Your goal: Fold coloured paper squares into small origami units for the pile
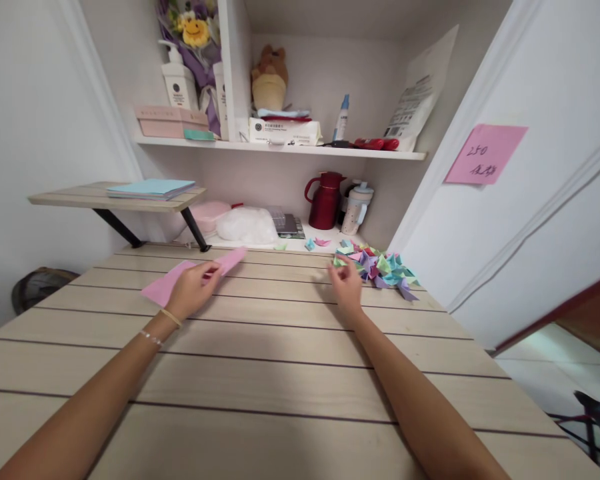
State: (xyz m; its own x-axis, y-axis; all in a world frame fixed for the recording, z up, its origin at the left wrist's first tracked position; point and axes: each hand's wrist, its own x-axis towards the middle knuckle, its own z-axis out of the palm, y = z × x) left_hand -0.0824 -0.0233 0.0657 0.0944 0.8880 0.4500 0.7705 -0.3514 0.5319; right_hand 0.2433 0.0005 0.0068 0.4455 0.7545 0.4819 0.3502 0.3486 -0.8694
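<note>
My left hand (195, 290) is closed on a pink sheet of paper (233, 260), which sticks out past the fingertips to the right. More pink paper (165, 285) spreads out on the other side of that hand, low over the table; whether it is the same sheet is hidden by the hand. My right hand (346, 283) is at the left edge of a pile of small folded paper pieces (393, 270) in purple, green, blue and pink. Its fingers are loosely bent and apart, and I see nothing held in them.
Loose folded pieces (321, 242) lie at the back edge of the slatted table (260, 380). A small raised shelf (80, 193) carries a stack of coloured paper (153, 188). Behind stand a red jug (326, 203), a tumbler (356, 210) and a white plastic bag (247, 225).
</note>
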